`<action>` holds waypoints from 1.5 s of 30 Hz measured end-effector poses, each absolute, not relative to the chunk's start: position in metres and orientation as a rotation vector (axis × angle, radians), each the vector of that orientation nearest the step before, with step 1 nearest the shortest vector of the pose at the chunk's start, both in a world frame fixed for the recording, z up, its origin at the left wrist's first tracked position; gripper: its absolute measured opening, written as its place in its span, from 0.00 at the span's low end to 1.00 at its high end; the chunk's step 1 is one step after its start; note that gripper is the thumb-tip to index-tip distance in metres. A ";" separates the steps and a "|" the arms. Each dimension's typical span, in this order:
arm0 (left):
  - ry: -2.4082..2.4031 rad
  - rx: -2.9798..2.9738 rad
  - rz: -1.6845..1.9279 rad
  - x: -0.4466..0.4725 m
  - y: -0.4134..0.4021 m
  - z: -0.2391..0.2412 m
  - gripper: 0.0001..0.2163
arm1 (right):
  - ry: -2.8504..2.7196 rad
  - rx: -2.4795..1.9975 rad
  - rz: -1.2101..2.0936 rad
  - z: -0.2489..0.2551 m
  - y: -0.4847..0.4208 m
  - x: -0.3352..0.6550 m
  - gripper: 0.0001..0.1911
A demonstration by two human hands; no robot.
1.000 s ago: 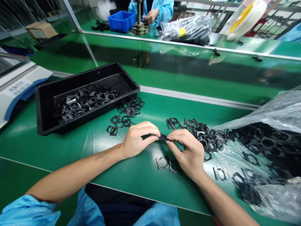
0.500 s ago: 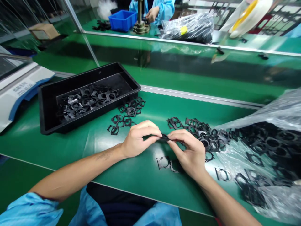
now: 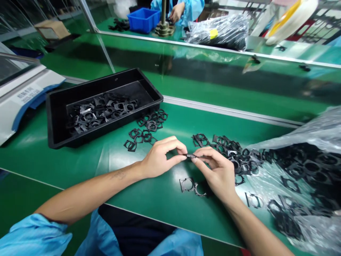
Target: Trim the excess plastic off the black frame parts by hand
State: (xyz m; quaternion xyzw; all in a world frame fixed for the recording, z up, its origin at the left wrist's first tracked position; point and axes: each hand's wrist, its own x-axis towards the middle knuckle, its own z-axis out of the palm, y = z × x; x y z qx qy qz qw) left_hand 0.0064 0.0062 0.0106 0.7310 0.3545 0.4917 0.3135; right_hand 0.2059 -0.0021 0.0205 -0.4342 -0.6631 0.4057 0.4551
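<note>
Between my two hands, above the green table, is a small black plastic part (image 3: pixel 190 155), seen nearly edge-on. My left hand (image 3: pixel 163 156) pinches its left end with thumb and fingertips. At the other end, my right hand (image 3: pixel 217 169) grips it the same way. Below them on the table lie a flat frame with a round hole (image 3: pixel 187 184) and a curved, open-sided piece (image 3: pixel 199 189). Beyond my right hand spreads a heap of similar black ring frames (image 3: pixel 222 144). A looser group of ring frames (image 3: pixel 138 137) lies past my left hand.
A black tray (image 3: pixel 103 133) with many black frames stands at the back left. On the right, a clear plastic bag (image 3: pixel 269 177) spills more frames. A metal rail (image 3: pixel 229 112) crosses behind. Farther off are a blue bin (image 3: pixel 144 20) and a co-worker's hand (image 3: pixel 177 12).
The part between my hands has turned slightly and now shows a lighter edge. Both hands stay close together, fingers shifted a little. The whole view has moved slightly.
</note>
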 end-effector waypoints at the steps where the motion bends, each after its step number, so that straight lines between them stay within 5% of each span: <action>1: 0.942 1.865 1.287 0.007 0.006 0.010 0.01 | -1.613 -1.080 1.018 0.020 -0.002 0.206 0.07; 18: 0.913 0.881 0.940 0.008 0.015 0.002 0.20 | -1.544 -1.174 1.175 0.021 -0.004 0.201 0.14; 45: 0.837 1.078 0.961 0.010 0.012 0.010 0.16 | -1.248 -1.238 1.397 0.025 0.001 0.201 0.19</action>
